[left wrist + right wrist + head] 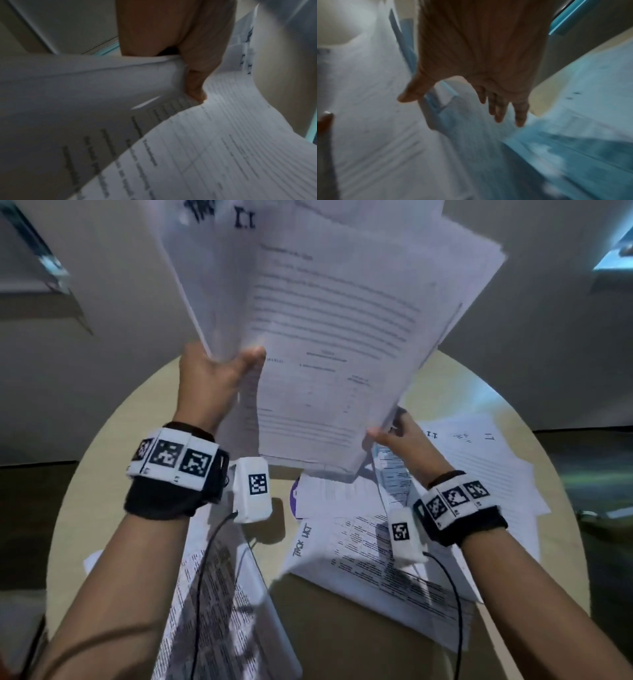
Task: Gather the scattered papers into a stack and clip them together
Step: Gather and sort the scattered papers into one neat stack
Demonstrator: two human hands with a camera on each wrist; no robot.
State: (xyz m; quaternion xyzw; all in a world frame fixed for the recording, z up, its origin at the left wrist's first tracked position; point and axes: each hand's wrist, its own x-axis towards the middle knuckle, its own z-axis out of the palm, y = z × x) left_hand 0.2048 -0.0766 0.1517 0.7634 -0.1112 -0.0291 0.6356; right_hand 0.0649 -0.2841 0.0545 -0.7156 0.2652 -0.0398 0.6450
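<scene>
My left hand [233, 361] holds a thick bundle of printed papers [335, 337] raised upright above the table. Its thumb presses the front sheet and its fingers are hidden behind. In the left wrist view the thumb [195, 86] pinches the fanned, uneven papers [85, 92]. My right hand [387, 426] is at the bundle's lower right corner, thumb in front and straight fingers behind. The right wrist view is blurred. There the right hand [453, 106] is spread, with the sheet edges [436, 102] between thumb and fingers. No clip is in sight.
More loose sheets lie on the round beige table [102, 474]: a pile [394, 583] at the front, others at the right [486, 474] and under my left forearm [212, 594]. A purple round object [294, 498] peeks out from under the sheets.
</scene>
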